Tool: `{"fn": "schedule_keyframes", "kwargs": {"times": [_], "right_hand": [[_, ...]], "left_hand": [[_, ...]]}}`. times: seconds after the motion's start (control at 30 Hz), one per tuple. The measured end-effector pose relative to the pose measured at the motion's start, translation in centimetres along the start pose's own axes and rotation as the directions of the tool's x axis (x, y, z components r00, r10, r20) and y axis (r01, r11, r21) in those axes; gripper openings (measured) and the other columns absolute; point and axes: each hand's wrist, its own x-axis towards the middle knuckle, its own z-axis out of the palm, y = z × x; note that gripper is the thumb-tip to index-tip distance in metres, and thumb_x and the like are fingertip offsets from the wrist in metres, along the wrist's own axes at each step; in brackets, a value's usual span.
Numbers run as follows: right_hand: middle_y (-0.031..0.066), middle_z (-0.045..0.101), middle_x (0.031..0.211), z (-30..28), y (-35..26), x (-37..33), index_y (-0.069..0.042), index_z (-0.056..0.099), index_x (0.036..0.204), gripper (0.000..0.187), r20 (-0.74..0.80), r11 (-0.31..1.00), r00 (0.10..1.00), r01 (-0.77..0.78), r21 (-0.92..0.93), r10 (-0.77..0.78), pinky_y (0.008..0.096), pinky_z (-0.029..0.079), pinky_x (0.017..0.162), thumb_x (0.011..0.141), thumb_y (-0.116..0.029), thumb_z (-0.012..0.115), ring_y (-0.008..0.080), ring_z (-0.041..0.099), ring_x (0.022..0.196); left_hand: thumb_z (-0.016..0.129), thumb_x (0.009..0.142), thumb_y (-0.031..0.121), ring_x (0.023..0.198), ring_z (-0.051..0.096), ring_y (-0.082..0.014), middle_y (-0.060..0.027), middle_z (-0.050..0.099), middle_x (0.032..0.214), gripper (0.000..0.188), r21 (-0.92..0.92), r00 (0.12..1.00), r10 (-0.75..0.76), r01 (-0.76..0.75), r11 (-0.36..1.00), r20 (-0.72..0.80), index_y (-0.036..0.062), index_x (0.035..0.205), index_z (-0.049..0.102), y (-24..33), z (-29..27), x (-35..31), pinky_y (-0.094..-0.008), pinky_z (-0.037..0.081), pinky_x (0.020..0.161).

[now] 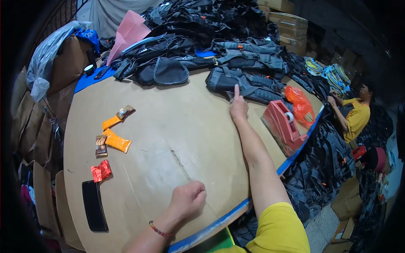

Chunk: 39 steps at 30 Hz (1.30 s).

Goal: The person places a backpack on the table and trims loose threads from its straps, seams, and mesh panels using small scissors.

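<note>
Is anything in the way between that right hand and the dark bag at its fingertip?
Nothing visible: the bare right hand has its index finger over the dark grey fabric bag; contact is hard to tell. The angular red tape dispenser stands to the right, outside that path.

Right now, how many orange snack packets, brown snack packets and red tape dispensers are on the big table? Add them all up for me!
Orange snack packets: 2
Brown snack packets: 2
Red tape dispenser: 1
Total: 5
</note>
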Motion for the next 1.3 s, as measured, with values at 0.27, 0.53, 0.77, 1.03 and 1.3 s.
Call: {"fn": "schedule_keyframes", "kwargs": {"times": [0.27, 0.53, 0.77, 1.03, 1.3], "right_hand": [[0.0171, 0.063, 0.073, 2.2, 0.8, 4.0, -0.012, 0.052, 0.1, 0.021, -0.107, 0.996, 0.99, 0.093, -0.005, -0.093, 0.049, 0.047, 0.064, 0.081, -0.006, 0.045, 0.0408, 0.06, 0.068], [0.0147, 0.064, 0.071, 0.1, -0.4, -3.3, -0.011, 0.06, 0.083, 0.017, -0.136, 0.803, 0.89, 0.453, 0.387, -0.436, 0.044, 0.043, 0.056, 0.068, -0.005, 0.054, 0.0386, 0.057, 0.061], [0.016, 0.059, 0.068, -4.8, -5.7, -12.7, -0.006, 0.056, 0.079, 0.01, -0.022, 0.597, 0.84, 0.403, 0.694, -0.542, 0.0405, 0.041, 0.056, 0.07, -0.005, 0.052, 0.037, 0.048, 0.056], [0.0072, 0.053, 0.063, -11.1, -5.7, -22.4, -0.001, 0.054, 0.075, 0.01, 0.128, 0.464, 0.822, 0.178, 0.868, -0.556, 0.0291, 0.039, 0.058, 0.066, 0.001, 0.049, 0.0213, 0.041, 0.057], [-0.0003, 0.051, 0.064, -16.9, -2.0, -31.8, -0.005, 0.055, 0.073, 0.014, 0.365, 0.361, 0.773, -0.189, 0.913, -0.519, 0.0213, 0.035, 0.056, 0.065, 0.004, 0.048, 0.012, 0.041, 0.057]], "left_hand": [[0.056, 0.074, 0.003, 0.054, 0.049, -0.0209, -0.0079, 0.057, 0.065, 0.005, -0.006, 1.0, -0.011, 0.011, 1.0, 0.007, 0.0012, 0.077, 0.06, -0.4, 0.2, 0.3, -0.0272, 0.042, 0.054], [0.056, 0.073, 0.004, 0.054, 0.05, -0.0227, -0.0091, 0.058, 0.065, 0.005, 0.075, 0.999, 0.037, -0.034, 0.997, -0.034, 0.001, 0.077, 0.059, -0.5, 0.9, 0.1, -0.0283, 0.043, 0.055], [0.054, 0.072, 0.003, 0.056, 0.051, -0.0244, -0.0106, 0.058, 0.066, 0.006, 0.101, 0.993, 0.113, -0.108, 0.989, -0.043, 0.0009, 0.076, 0.059, -0.8, 0.9, 0.0, -0.0301, 0.045, 0.058], [0.053, 0.071, 0.004, 0.075, 0.05, -0.0264, -0.0082, 0.054, 0.085, 0.017, 0.343, 0.628, 0.532, -0.407, 0.847, -0.568, 0.008, 0.085, 0.061, -0.9, -1.4, -0.1, -0.0352, 0.041, 0.068], [0.057, 0.076, 0.014, 0.094, 0.052, -0.0318, -0.0142, 0.056, 0.098, 0.026, 0.372, 0.779, 0.058, 0.231, 0.899, -0.624, 0.0058, 0.1, 0.06, -4.2, -9.5, -0.5, -0.0399, 0.042, 0.082]]}}
